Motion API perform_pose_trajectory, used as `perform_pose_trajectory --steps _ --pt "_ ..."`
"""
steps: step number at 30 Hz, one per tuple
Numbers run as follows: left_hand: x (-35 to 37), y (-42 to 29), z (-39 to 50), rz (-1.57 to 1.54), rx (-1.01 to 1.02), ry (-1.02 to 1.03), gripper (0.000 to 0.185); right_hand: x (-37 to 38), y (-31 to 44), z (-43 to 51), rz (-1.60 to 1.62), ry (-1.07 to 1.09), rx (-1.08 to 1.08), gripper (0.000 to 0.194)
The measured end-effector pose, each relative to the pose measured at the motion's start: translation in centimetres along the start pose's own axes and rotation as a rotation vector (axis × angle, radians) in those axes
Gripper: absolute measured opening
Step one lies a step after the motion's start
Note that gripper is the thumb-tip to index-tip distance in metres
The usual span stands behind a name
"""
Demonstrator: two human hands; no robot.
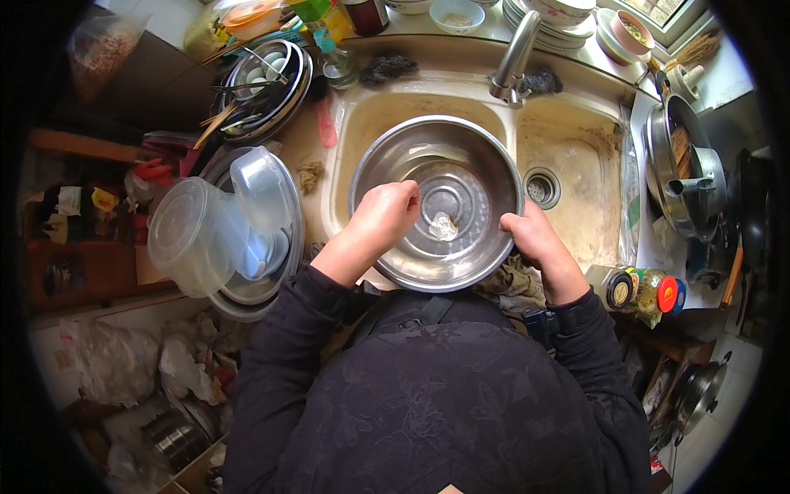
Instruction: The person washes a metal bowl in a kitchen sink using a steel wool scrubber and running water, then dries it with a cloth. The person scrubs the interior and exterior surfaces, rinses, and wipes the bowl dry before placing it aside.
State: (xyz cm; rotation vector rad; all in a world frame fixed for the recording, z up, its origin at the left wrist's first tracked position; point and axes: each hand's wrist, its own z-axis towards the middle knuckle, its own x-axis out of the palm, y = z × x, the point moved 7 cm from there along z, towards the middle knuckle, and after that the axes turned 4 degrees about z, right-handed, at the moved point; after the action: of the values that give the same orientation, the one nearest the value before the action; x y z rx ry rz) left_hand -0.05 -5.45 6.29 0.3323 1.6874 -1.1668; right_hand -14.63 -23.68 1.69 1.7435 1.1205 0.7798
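A large stainless steel basin (395, 154) sits over the left bowl of a double sink (574, 228). My right hand (543, 244) grips the basin's right rim, its thumb over the edge. Over the basin's left part, my left hand (386, 213) is curled closed; whether something small is inside it cannot be told. A small crumpled, whitish translucent piece (444, 226) lies on the basin's bottom, below and right of my left hand. The metal faucet (517, 62) stands behind, between the two sink bowls, its spout to the right of the basin.
Plastic containers (191, 238) fill a metal basin at left. Behind it are stacked pans with utensils (265, 92), a pink-handled brush (325, 120) and a spray bottle (338, 65). Bowls (457, 17) line the back ledge. Pots (679, 167) and lidded jars (648, 293) stand at right.
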Motion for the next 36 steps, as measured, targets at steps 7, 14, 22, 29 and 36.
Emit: perform_pose_trajectory --steps 7,14,22,29,36 --pt "-3.0 -1.0 -1.3 -0.069 -0.036 -0.125 0.006 -0.9 -2.3 0.7 0.052 0.023 0.048 0.03" --pt "-4.3 -2.1 -2.0 -0.102 -0.031 -0.186 0.007 -1.1 -2.4 -0.4 0.189 -0.014 0.133 0.027" --pt "-6.0 -3.1 -2.9 -0.232 -0.04 -0.329 0.009 -1.3 -1.9 -0.9 0.257 0.01 0.147 0.04" --pt "-7.2 -2.1 -5.1 -0.568 -0.202 -0.426 0.011 -1.8 -2.3 -1.2 0.283 -0.017 0.23 0.036" --pt "-8.2 -1.8 -8.2 -0.876 -0.287 -0.408 0.01 -2.4 -4.2 -0.6 0.33 -0.046 0.366 0.017"
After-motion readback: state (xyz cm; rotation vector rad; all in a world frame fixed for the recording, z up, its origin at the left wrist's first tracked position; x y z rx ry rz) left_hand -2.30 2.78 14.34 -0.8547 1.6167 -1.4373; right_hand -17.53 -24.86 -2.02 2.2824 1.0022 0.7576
